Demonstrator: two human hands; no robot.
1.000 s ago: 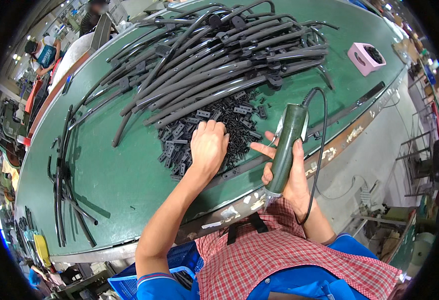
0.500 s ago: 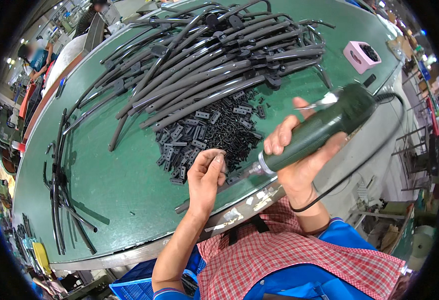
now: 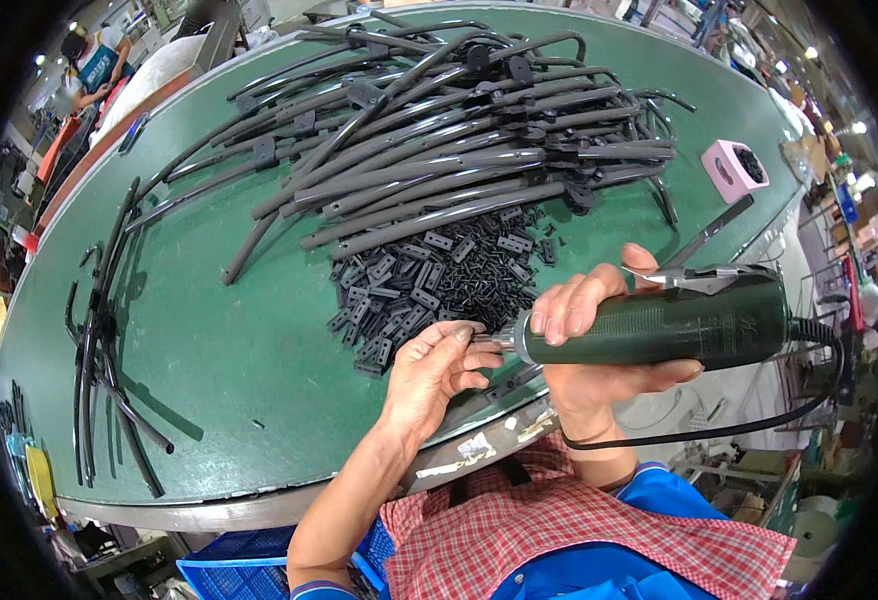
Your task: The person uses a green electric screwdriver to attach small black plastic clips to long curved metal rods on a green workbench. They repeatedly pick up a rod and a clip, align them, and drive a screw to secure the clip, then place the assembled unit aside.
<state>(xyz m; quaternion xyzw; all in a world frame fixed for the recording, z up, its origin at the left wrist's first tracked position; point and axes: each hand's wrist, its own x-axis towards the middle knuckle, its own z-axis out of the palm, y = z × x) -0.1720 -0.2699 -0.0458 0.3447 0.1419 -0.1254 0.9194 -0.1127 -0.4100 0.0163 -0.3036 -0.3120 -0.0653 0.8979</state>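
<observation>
My right hand [image 3: 584, 320] grips a dark green electric screwdriver [image 3: 679, 325], held nearly level with its tip toward the left. A metal lever lies along the tool's upper side, and a black cord leaves its rear end. At the tip [image 3: 501, 341], the thumb and fingers of my left hand [image 3: 434, 372] are pinched together. Whatever sits between them is too small to make out. Just beyond both hands lie a heap of black slotted plastic pieces [image 3: 384, 285] and a pile of small black screws [image 3: 467, 272]. Under the screwdriver, a dark bar [image 3: 509, 384] rests by the table's near edge.
A large stack of bent dark metal tubes [image 3: 429, 165] covers the far middle of the green table [image 3: 229, 370]. More tubes [image 3: 109, 350] lie at left. A pink box [image 3: 734, 172] of black parts stands at right. A blue crate [image 3: 234, 570] sits below the edge.
The screwdriver has swung from a slant to nearly level. My left fingers, formerly apart from its tip, now meet it. The whole view has shifted slightly.
</observation>
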